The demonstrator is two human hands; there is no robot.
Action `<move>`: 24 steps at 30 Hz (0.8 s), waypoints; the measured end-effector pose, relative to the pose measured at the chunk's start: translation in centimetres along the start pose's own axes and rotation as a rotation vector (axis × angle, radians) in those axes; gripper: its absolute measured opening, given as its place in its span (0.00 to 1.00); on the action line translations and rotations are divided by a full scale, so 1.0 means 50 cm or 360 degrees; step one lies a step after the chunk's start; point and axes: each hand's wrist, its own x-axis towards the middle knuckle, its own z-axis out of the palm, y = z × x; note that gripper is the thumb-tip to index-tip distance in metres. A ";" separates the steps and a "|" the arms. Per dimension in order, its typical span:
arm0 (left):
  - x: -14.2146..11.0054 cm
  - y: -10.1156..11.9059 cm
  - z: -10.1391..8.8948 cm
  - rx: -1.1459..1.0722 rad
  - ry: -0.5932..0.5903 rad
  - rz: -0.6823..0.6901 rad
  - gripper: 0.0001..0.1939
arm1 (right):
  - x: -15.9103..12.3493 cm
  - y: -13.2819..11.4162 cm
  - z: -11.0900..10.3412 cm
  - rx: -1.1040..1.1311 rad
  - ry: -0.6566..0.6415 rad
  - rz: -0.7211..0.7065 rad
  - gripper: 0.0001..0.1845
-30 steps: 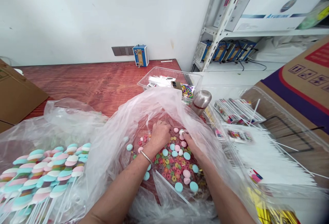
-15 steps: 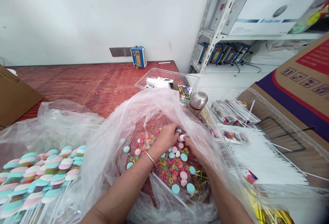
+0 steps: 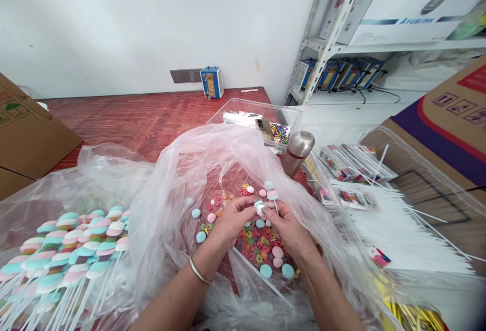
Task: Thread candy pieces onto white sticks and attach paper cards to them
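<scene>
Inside the open clear plastic bag (image 3: 170,169), my left hand (image 3: 233,219) pinches marshmallows, a white marshmallow (image 3: 260,209) with a blue one behind it. My right hand (image 3: 288,224) has its thumb and fingers closed on the same white piece. Above the right fingers stands a small stack of blue, pink and white marshmallows (image 3: 272,194); a bit of white stick shows below it, seemingly between those fingers. Ring-shaped gummy candies (image 3: 258,247) and loose pink and blue marshmallows (image 3: 277,252) lie under both hands. A white stick (image 3: 261,279) lies across the bag's near side.
Several finished marshmallow skewers (image 3: 72,245) lie on plastic at left, near a cardboard box (image 3: 34,128). Behind the bag are a clear tray (image 3: 231,106) and a steel flask (image 3: 298,151). White sticks (image 3: 402,235) fill a bin at right, beside another carton (image 3: 444,113).
My hands have lifted from among the loose candies and come together nearer me, with marshmallows between the fingers. A small marshmallow stack now shows above my right hand. The view has shifted slightly.
</scene>
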 end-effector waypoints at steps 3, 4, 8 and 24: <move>-0.012 -0.003 0.001 -0.0084 -0.0031 0.0019 0.17 | -0.009 -0.009 0.007 0.0115 -0.0028 0.0065 0.12; -0.014 -0.006 0.001 -0.0109 -0.0039 0.0025 0.18 | -0.011 -0.012 0.010 0.0144 -0.0011 0.0086 0.12; -0.016 -0.016 -0.006 -0.0072 -0.0018 0.0034 0.18 | -0.017 -0.017 0.015 0.0164 0.0065 0.0117 0.13; -0.014 -0.004 -0.040 0.0350 0.0265 0.0106 0.19 | -0.179 -0.021 0.003 -0.0479 -0.0197 0.0134 0.20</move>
